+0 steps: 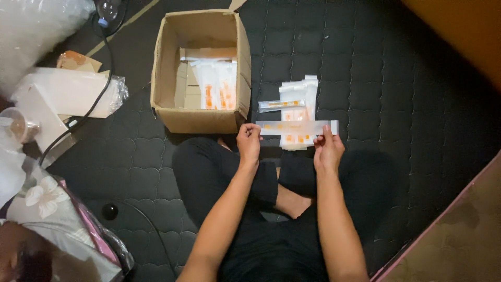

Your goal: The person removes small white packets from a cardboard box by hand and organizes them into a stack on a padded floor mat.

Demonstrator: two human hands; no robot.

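- Head view, looking down at a person seated cross-legged on a dark quilted mat.
- Left hand: fingers curled, pinching the left end of a long white packet with small orange marks.
- Right hand: thumb and fingers pinching the right end of the same packet.
- Packet is held level between both hands, stretched crosswise, raised above the legs and just in front of the knees.
- Directly behind the held packet, on the mat: a loose pile of packets, white with orange marks; one lies crosswise on top of the others.
- Left of that pile, touching the mat: an open cardboard box, flaps up. More white packets with orange stripes lie inside it, toward the right half of its floor.
- The box stands just beyond the person's left knee; the pile sits just beside the box's right wall.
- Far left: a white block in clear plastic wrap, with a black cable running across it.
- Lower left: a flowered cloth, partly blurred.
- Lighting dim; fine print on the packets not resolvable.
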